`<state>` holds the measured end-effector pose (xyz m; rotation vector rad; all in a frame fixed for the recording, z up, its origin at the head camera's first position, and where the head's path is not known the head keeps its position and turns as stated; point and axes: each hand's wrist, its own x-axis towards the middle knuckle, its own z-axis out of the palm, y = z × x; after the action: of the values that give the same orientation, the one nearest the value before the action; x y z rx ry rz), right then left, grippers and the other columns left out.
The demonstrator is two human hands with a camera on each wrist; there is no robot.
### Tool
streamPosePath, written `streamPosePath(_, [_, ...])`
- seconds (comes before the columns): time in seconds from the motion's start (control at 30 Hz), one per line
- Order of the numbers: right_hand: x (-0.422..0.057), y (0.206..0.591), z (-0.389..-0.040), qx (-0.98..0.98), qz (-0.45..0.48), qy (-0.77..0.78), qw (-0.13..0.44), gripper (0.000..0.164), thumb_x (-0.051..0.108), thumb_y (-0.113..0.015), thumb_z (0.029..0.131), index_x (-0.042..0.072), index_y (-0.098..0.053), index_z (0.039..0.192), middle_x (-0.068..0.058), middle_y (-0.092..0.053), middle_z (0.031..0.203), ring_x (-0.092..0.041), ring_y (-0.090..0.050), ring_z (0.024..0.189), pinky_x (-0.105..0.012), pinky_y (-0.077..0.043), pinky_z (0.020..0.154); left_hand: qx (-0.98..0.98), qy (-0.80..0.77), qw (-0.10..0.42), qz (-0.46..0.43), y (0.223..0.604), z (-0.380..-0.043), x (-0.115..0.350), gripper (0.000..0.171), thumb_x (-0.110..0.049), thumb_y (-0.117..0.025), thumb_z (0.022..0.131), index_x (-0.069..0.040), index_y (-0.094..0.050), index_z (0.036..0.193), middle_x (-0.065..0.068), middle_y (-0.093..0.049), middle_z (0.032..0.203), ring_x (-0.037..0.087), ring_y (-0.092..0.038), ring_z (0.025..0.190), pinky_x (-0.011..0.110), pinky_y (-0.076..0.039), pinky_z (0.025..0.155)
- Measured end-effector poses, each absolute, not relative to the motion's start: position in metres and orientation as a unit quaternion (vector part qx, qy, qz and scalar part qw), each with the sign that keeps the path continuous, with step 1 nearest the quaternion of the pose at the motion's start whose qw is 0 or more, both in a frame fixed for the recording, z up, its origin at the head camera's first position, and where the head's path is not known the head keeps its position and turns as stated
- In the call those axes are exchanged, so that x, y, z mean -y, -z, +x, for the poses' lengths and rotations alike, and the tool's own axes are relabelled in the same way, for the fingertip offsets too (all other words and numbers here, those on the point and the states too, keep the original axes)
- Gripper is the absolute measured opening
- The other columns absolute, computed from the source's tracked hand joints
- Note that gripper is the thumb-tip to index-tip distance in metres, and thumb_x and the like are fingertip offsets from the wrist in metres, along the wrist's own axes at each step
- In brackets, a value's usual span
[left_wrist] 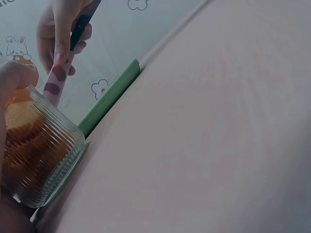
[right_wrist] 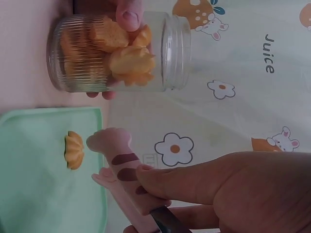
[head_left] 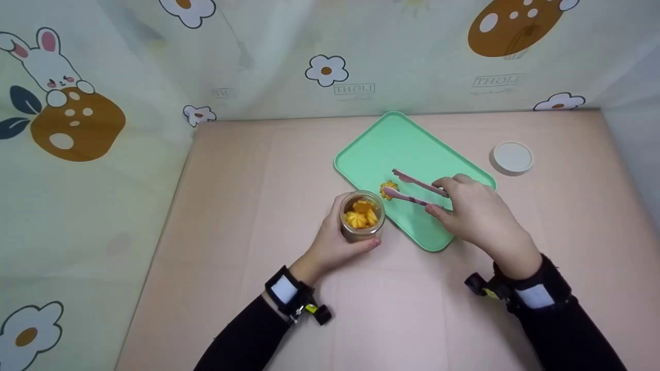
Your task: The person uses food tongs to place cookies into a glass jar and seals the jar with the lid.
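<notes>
A ribbed clear glass jar (right_wrist: 167,53), uncapped and partly filled with yellow flower-shaped cookies (head_left: 359,216), stands at the near left edge of the green tray. My left hand (head_left: 335,234) is wrapped around the jar's side. Pink tongs with dark stripes (right_wrist: 127,172) are pinched between the thumb and fingers of my right hand (head_left: 477,211). Their two arms are spread apart, with the tips over the tray (head_left: 433,237). One cookie (right_wrist: 74,150) lies on the tray just below the tips, partly covered by one tong arm in the head view.
A round white lid (head_left: 512,158) lies on the pink tabletop (head_left: 247,206), right of the tray. Behind the table and along its left hangs a printed curtain (head_left: 268,62) with flowers and rabbits.
</notes>
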<state>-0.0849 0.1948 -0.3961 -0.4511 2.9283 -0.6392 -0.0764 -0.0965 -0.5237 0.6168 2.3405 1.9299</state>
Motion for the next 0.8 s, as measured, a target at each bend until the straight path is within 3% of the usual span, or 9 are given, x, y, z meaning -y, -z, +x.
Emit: streamPosePath(0.8, [-0.191,0.411,-0.091,-0.965,-0.156,0.2,0.071,0.045,0.026,-0.082,0.1,-0.004,-0.072,0.132,-0.024,-0.072,0.115,-0.042,-0.071,0.103,-0.06,-0.059,0.083,-0.758,-0.623,0.026,0.193,0.522,-0.076,0.096,0.092,-0.03,-0.099,0.081,-0.019,-0.046,0.155,-0.006,-0.059,0.15,0.016,-0.055,0.139,0.046,-0.038,0.124])
